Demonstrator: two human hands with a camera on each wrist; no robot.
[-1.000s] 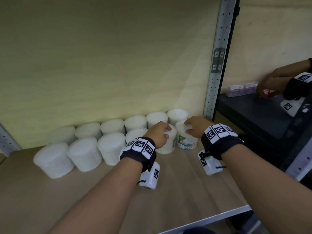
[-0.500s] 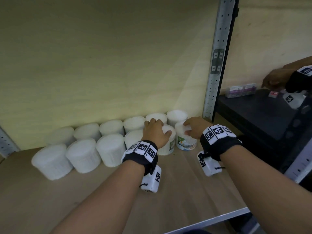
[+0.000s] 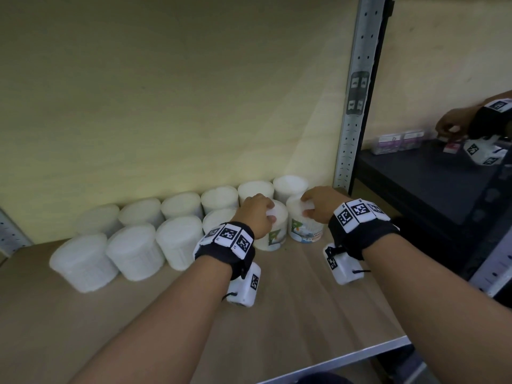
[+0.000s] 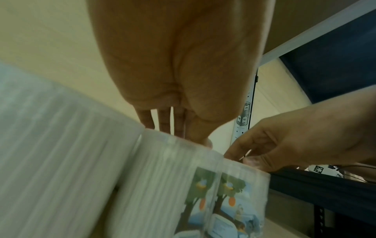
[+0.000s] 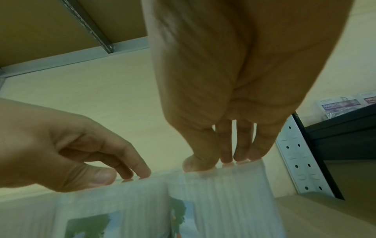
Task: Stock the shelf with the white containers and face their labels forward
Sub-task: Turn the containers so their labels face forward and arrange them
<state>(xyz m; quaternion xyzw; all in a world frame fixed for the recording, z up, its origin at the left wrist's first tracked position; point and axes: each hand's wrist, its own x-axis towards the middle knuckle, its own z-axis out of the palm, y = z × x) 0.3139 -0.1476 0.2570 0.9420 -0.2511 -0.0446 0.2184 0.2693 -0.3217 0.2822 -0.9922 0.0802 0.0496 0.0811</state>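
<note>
Where the front row of white tubs ends at the right of the wooden shelf (image 3: 291, 309), two tubs stand side by side, touching: left tub (image 3: 273, 231), label partly showing, gripped at its top by the left hand (image 3: 256, 214); right tub (image 3: 303, 227), label facing forward, gripped at its rim by the right hand (image 3: 318, 203). Other white tubs (image 3: 133, 250) fill two rows leftward. Metal upright (image 3: 353, 106) just beside, at right.

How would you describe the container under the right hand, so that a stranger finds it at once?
Start at the grey perforated metal upright and look down to the wooden shelf board. The front row's rightmost white ribbed plastic container is under the right hand. Its colourful tree label faces forward; most neighbours look plain white.
</note>
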